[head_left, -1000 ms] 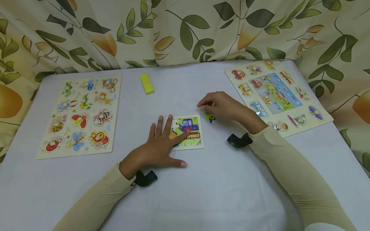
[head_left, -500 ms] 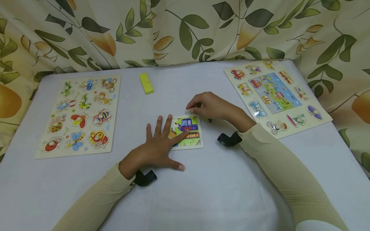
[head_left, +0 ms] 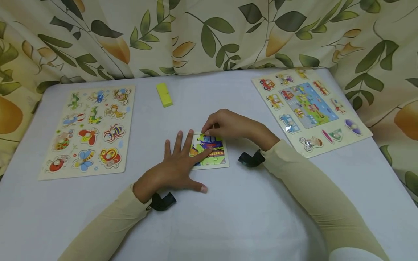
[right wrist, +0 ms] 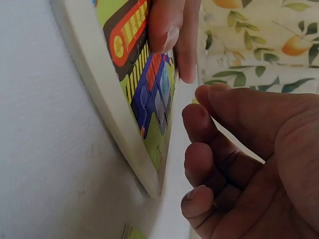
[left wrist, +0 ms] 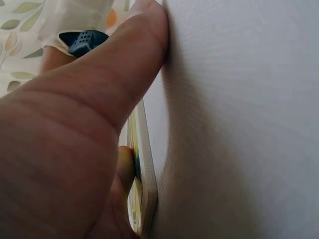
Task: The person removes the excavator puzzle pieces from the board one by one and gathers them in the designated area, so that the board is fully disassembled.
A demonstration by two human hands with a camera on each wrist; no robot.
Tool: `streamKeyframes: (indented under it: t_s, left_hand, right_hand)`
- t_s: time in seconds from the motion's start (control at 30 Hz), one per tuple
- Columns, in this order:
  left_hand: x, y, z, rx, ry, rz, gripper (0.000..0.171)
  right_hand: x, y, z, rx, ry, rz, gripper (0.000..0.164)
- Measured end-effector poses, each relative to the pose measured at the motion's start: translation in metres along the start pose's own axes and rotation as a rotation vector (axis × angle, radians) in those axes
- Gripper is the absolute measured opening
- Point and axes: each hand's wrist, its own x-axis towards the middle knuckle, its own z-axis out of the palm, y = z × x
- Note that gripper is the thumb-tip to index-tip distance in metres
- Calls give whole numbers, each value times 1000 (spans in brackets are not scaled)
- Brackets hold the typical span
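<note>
A small square jigsaw puzzle [head_left: 212,163] with a blue vehicle picture lies flat in a pale frame at the middle of the table. My left hand [head_left: 179,166] rests with spread fingers over its left side, the index finger across the picture and the thumb on the cloth. At the puzzle's top edge my right hand [head_left: 230,125] pinches thumb and index together; a yellow-green sliver at the fingertips looks like a puzzle piece, mostly hidden. Another green piece [right wrist: 133,232] lies on the cloth beside the frame, its edge showing in the right wrist view.
On the left lies an insect peg board [head_left: 98,172]. A vehicle peg board [head_left: 295,139] sits slanted at the right. Farther back is a yellow block [head_left: 164,95]. A leaf-patterned curtain [head_left: 183,36] hangs behind the white-covered table.
My right hand has moved left and slightly nearer, from beside the loose green piece to the puzzle's top edge. The left hand has stayed in place.
</note>
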Motion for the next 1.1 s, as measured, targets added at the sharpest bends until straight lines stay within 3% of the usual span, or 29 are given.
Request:
streamKeyframes:
  t_s: [0.3, 0.73, 1.1]
  left_hand:
    - [-3, -2, 0, -11, 9, 8, 111]
    - [-1, -5, 3, -3, 29, 25, 112]
    - [-1, -4, 3, 5, 34, 30, 111]
  right_hand:
    - [10, -9, 8, -6, -75, 17, 18]
    - [13, -9, 7, -22, -88, -25, 17]
    - [15, -15, 6, -66, -118, 32, 20]
